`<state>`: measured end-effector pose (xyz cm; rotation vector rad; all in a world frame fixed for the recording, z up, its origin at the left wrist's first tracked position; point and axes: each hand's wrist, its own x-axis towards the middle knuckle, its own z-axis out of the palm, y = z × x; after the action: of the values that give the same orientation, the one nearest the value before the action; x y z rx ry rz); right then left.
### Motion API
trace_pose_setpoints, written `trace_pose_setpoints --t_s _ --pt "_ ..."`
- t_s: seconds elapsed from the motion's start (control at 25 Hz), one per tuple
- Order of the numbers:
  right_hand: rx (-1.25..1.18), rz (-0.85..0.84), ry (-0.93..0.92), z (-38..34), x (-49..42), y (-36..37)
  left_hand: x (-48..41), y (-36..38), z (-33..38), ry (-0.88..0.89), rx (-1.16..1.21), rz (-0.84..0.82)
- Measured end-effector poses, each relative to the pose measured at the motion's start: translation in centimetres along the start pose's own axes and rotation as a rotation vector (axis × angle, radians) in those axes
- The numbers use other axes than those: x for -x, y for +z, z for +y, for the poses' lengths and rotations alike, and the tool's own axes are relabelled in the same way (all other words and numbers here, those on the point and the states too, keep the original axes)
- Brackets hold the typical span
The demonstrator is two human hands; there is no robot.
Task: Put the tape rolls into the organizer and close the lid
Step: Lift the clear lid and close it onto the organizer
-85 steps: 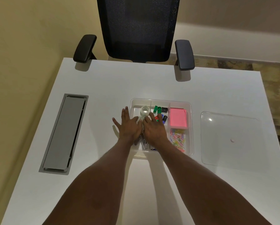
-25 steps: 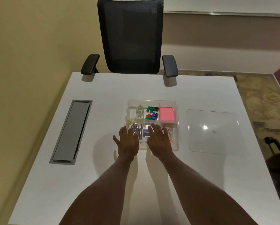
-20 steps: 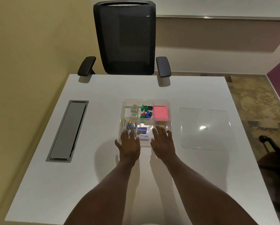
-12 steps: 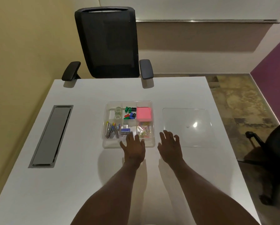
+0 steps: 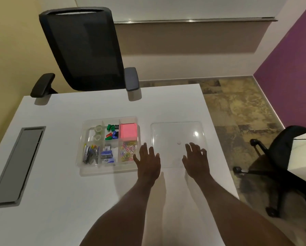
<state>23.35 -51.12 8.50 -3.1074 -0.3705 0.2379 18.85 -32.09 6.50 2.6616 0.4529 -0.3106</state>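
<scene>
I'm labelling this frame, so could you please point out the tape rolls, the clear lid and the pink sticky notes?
tape rolls [image 5: 97, 132]: head view, between the two clear rolls, on the nearer roll's upper edge.
clear lid [image 5: 171, 132]: head view, bare far part of the panel.
pink sticky notes [image 5: 128, 130]: head view, middle of the top sheet.

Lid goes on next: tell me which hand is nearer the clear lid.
Right. The right hand lies over the clear lid's near edge; the left hand sits just off its left edge, beside the organizer.

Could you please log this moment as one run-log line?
phase: reaching for lid | tape rolls: in organizer | lid: off, flat on table | left hand: open, empty | right hand: open over lid
</scene>
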Motion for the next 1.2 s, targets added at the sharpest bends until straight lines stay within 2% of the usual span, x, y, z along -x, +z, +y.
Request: trace_pose_setpoints --t_s 0.16,0.32,0.6,0.8,1.04,1.2 --pt "0.018 -0.006 0.025 3.8 -3.2 1.3 -3.1 1.5 1.6 -0.025 0.021 -0.008" --pt "-0.004 -0.107 0.065 7.3 -6.6 3.5 -6.5 2.9 2.0 -0.055 -0.022 -0.049" --pt "-0.191 -0.178 0.274 9.9 -11.1 5.5 -10.4 4.3 2.2 -0.184 -0.12 -0.1" --pt "-0.269 -0.137 0.359 9.5 -12.1 6.4 -11.8 4.9 2.4 -0.249 -0.022 -0.071" --pt "-0.538 0.002 0.522 8.2 -12.3 5.7 -11.8 4.3 3.4 -0.363 0.214 0.017" --pt "-0.592 0.112 0.572 7.9 -12.1 3.7 -11.3 2.7 4.1 -0.291 0.164 0.132"
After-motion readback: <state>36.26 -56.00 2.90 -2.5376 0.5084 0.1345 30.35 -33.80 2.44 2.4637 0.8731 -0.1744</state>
